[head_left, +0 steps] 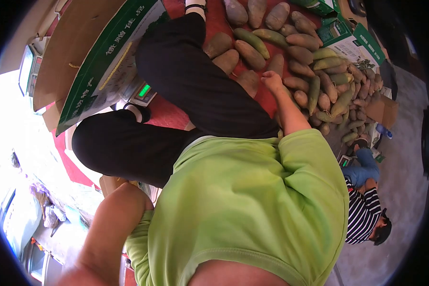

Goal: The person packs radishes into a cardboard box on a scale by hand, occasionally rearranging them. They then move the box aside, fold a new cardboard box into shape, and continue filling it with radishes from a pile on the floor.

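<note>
My right hand is closed, its fingers curled, and nothing shows in it. It is over the red ground cover, between a brown tuber and the pile of tubers. Green-skinned roots and brown ones lie just above the hand. At the lower left my left forearm runs down to the frame edge, where only a blurred part of my left hand shows; its fingers cannot be made out.
A large green and white carton stands at upper left beside a scale with a lit display. Another green carton is at upper right. A person in a striped top sits at right near a small brown box.
</note>
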A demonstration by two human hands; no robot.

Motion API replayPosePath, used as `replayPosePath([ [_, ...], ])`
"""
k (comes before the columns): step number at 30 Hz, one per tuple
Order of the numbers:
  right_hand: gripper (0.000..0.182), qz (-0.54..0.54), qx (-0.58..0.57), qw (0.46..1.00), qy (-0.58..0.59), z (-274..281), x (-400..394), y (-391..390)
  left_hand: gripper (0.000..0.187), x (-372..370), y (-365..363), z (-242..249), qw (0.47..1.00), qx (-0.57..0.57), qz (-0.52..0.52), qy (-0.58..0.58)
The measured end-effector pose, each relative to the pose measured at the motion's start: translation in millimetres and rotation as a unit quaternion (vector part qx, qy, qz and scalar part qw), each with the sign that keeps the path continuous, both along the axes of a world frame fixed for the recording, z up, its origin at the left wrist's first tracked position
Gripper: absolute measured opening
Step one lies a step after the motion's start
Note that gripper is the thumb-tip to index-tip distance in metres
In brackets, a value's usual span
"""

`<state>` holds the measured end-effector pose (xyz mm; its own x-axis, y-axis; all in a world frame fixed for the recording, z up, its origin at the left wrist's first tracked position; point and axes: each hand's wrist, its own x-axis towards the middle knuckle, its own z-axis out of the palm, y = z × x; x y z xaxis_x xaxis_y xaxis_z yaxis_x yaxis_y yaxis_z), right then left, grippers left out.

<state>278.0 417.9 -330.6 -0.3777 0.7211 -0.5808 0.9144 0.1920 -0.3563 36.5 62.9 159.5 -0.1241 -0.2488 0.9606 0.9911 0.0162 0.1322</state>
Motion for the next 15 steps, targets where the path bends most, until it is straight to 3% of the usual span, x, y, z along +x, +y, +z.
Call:
replayPosePath([
  [2,0.033,-0.004,-0.012,1.000,0.001,-4.1,-5.0,4.1,0.045,-30.3,-4.8,-11.8,0.972,-0.088,0.184,-0.121],
  [4,0.034,-0.002,-0.026,1.000,0.006,-9.2,-11.8,10.6,0.045,-58.2,-14.1,-18.7,0.980,-0.021,0.107,-0.165],
  [5,0.035,0.003,-0.017,1.000,0.007,-11.8,-12.1,15.3,0.027,-75.1,-24.4,-24.3,0.976,-0.052,-0.079,-0.198],
  [6,0.036,0.010,-0.008,1.000,0.008,-6.3,-19.5,12.9,0.013,-87.0,-25.4,-29.7,0.936,-0.081,-0.260,-0.225],
  [8,0.035,0.037,0.009,0.999,-0.001,1.7,-29.9,12.5,0.022,-105.9,-21.2,-44.0,0.913,-0.081,-0.280,-0.286],
  [10,0.036,0.015,0.030,0.999,0.014,-2.3,-32.2,20.9,0.016,-121.5,-8.4,-57.0,0.924,-0.125,-0.171,-0.317],
  [12,0.037,0.024,0.023,0.999,0.003,-7.2,-37.4,33.2,0.044,-125.7,26.9,-75.3,0.945,-0.051,0.031,-0.320],
  [13,0.038,0.022,0.022,0.999,-0.012,-9.8,-39.3,38.9,0.036,-131.3,21.5,-79.6,0.940,-0.012,-0.010,-0.340],
  [14,0.038,0.030,0.021,0.999,-0.012,-11.6,-42.7,43.0,0.035,-155.2,-29.5,-98.7,0.917,-0.100,-0.095,-0.375],
  [15,0.039,0.031,0.028,0.999,-0.018,-14.4,-45.6,47.1,0.039,-167.4,-41.9,-110.7,0.915,-0.126,-0.117,-0.364],
])
